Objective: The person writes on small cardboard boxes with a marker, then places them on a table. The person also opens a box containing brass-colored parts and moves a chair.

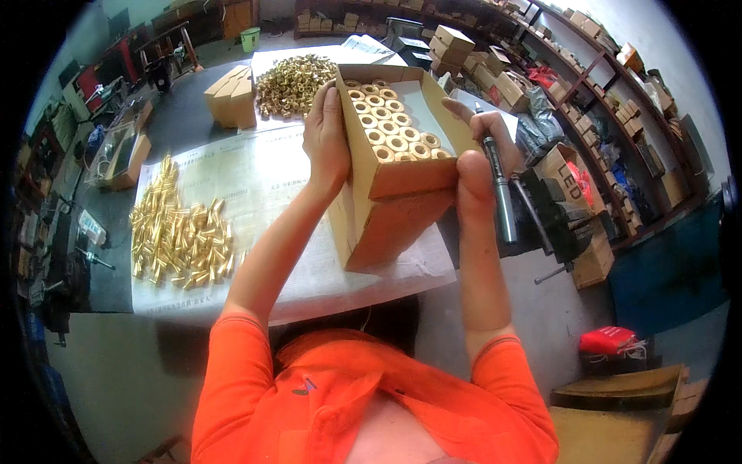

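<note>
- Left hand [328, 147] and right hand [487, 155] hold an open carton [411, 178] of rings [393, 124] near the bench's [179, 108] front edge.
- The right hand also grips a marker [501, 189].
- Brass pieces [185, 236] lie toward the left edge.

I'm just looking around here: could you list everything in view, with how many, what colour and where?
Open box: one, brown, between the hands
Rings: roughly twenty visible, gold-toned, inside it
Cardboard: brown, beneath that box
Slender pieces: too many to count, gold, left pile
Small parts: uncountable, gold, far pile
Paper sheets: several, whitish, on the table
Cartons: small group, brown, beside the far pile
Pen: one, black and grey, at the right hand
Bin: one, green, far background
Shelving: brown, right, loaded with boxes
Red bundle: one, lower right
Hands: two, left and right at the box's sides
Sleeves: two, orange, lower edge
</note>
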Available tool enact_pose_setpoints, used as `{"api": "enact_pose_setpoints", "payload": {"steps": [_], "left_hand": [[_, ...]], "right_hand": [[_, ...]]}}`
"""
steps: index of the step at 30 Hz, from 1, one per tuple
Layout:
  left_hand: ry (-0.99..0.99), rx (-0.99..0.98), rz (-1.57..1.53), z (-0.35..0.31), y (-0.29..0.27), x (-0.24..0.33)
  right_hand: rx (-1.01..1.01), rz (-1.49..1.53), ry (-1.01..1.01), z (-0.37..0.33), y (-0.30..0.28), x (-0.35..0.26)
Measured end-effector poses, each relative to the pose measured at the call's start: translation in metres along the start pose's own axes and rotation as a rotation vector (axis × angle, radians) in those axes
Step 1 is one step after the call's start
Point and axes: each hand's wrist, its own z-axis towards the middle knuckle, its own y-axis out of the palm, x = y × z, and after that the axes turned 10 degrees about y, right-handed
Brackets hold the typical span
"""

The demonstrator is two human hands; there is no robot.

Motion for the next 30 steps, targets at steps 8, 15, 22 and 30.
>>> {"api": "enact_pose_setpoints", "payload": {"steps": [8, 15, 22, 30], "left_hand": [[-0.009, -0.010, 0.048, 0.003, 0.000, -0.008], [0.015, -0.045, -0.064, 0.000, 0.004, 0.006], [0.111, -0.022, 0.062, 0.003, -0.002, -0.004], [0.215, -0.087, 0.214, -0.002, -0.093, 0.058]], "right_hand": [[-0.046, -0.109, -0.066, 0.003, -0.006, 0.007], [-0.013, -0.207, -0.059, 0.006, -0.010, 0.011], [-0.021, -0.199, -0.112, 0.003, -0.016, 0.000], [-0.354, 0.048, -0.309, -0.054, -0.023, -0.101]]}}
